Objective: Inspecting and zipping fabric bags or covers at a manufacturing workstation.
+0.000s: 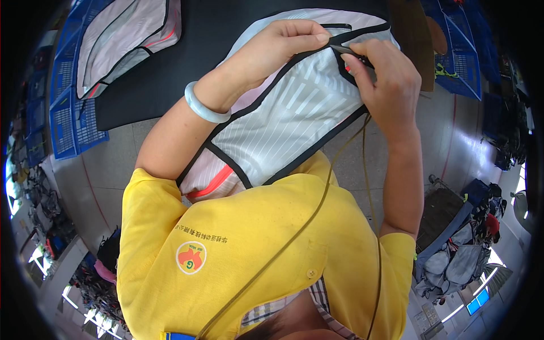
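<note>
A light grey fabric piece (294,107) with pale stripes, black edge binding and a red strip at its lower left corner spreads from the table toward my body. My left hand (289,42) is closed, thumb and finger pinching the black binding near the piece's far end. Thread snips (341,50) sit in my right hand (391,76), which is closed round them. Their metal tip touches or lies very near the binding, just right of my left fingertips. Most of the snips is hidden by my fingers.
A black tabletop (209,34) lies beneath. A similar fabric piece (122,42) rests at its left, by blue plastic crates (65,127). More blue crates (462,62) stand at the right beside brown cardboard (416,45). A brown cord (317,207) loops across my yellow shirt toward my right hand.
</note>
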Demonstrator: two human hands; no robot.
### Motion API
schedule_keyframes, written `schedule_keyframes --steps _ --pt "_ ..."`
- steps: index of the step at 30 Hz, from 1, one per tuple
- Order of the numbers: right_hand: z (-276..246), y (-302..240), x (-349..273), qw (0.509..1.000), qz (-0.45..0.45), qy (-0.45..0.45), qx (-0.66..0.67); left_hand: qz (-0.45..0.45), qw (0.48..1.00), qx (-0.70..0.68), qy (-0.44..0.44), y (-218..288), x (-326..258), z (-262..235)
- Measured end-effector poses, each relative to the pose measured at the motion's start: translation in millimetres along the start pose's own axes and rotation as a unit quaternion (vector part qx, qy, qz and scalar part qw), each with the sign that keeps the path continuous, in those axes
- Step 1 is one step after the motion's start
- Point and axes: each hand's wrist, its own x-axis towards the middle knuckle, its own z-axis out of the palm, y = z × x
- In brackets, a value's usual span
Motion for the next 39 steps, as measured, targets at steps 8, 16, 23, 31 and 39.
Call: schedule_keyframes --steps 8,16,23,31,39 --pt "5 -12 -15 0.942 0.244 0.112 0.201 0.057 0.987 0.145 0.037 6 -2 7" --pt "15 -36 -9 0.851 0.374 0.071 0.362 0.128 0.943 0.298 0.066 11 -6 17" --pt "14 -33 -6 0.871 0.353 0.060 0.335 0.145 0.914 0.369 0.084 22 -15 25" --pt "0 -36 -18 0.889 0.337 0.100 0.294 0.088 0.957 0.273 0.054 4 -8 9" --pt "17 -43 -29 0.963 0.245 0.070 0.086 -0.004 1.000 0.009 -0.003 -1 -7 11"
